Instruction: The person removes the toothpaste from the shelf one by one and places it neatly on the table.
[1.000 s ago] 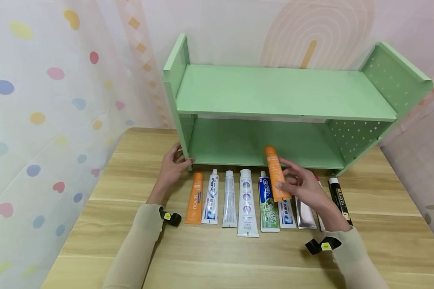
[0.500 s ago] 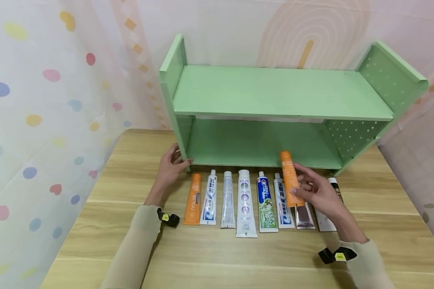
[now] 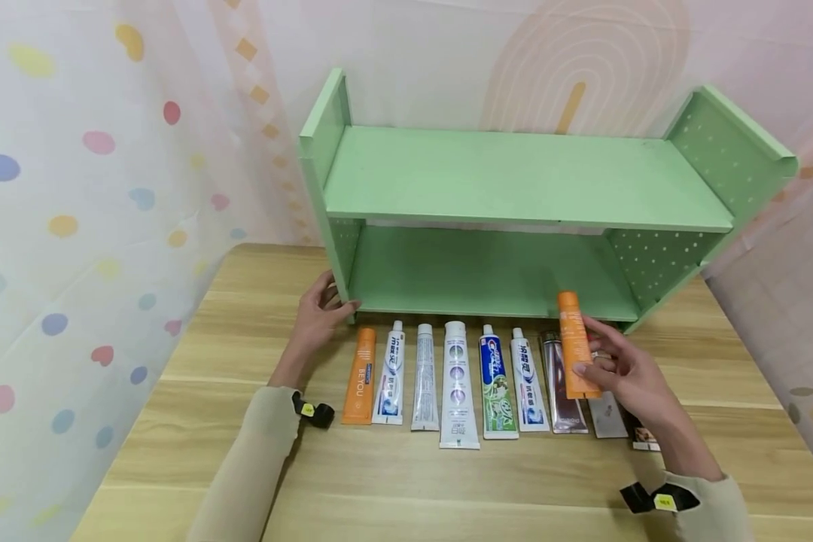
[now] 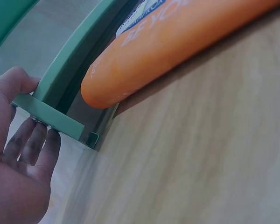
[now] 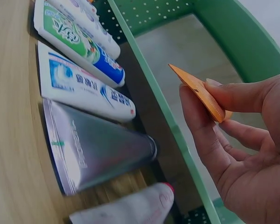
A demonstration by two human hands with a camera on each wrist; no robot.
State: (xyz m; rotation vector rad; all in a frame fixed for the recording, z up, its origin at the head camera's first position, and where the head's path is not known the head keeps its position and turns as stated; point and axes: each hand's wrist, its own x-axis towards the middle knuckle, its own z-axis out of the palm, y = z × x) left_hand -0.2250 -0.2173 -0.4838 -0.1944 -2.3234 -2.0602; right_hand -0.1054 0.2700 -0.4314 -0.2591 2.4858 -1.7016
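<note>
My right hand (image 3: 626, 374) pinches an orange toothpaste tube (image 3: 574, 342) between thumb and fingers, cap end up, above the row of tubes and in front of the lower shelf. Seen from the right wrist, the tube's flat crimped end (image 5: 198, 91) faces the camera. My left hand (image 3: 317, 312) grips the lower front of the green shelf's left side panel (image 3: 325, 203). In the left wrist view the thumb lies on one side of the panel edge (image 4: 51, 116) and the fingers on the other. Close by lies another orange tube (image 3: 360, 376) marked BE YOU.
Several toothpaste tubes lie in a row before the shelf, among them a large white one (image 3: 458, 399), a blue-green one (image 3: 498, 391) and a silver-brown one (image 3: 564, 388). A black tube (image 3: 646, 436) is partly behind my right hand. The wooden table (image 3: 379, 489) extends towards me.
My right hand has carried the orange tube rightward and slightly nearer, from above the blue-green tube to above the silver-brown one. My left hand has kept its grip on the shelf.
</note>
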